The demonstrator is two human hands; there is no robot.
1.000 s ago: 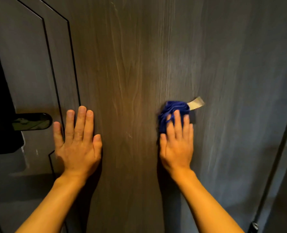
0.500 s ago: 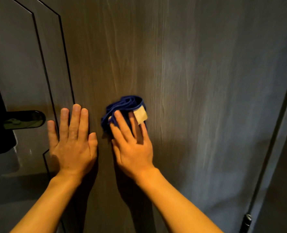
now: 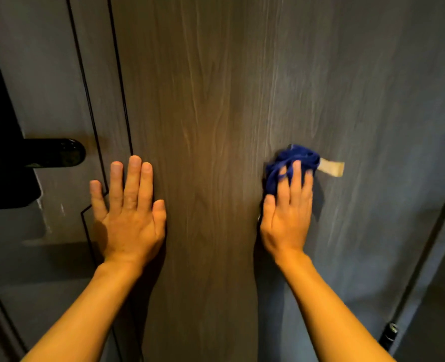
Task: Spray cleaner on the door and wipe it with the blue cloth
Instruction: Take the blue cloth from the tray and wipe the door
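Head view: both hands on the door (image 3: 216, 100).
Left hand (image 3: 130, 212) lies flat, fingers spread; right hand (image 3: 286, 212) presses the bunched blue cloth (image 3: 292, 160) against the wood.

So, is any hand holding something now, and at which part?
The right hand presses the bunched blue cloth against the door, fingers over its lower part. The left hand holds nothing, flat on the door.

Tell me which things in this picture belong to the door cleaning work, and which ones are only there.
Belong to the job:
- door, being wiped
- blue cloth, pressed on the door under the right hand
- left hand, flat on the door

Only there:
- black door handle
- black hinge at lower right

No spray bottle is in view.
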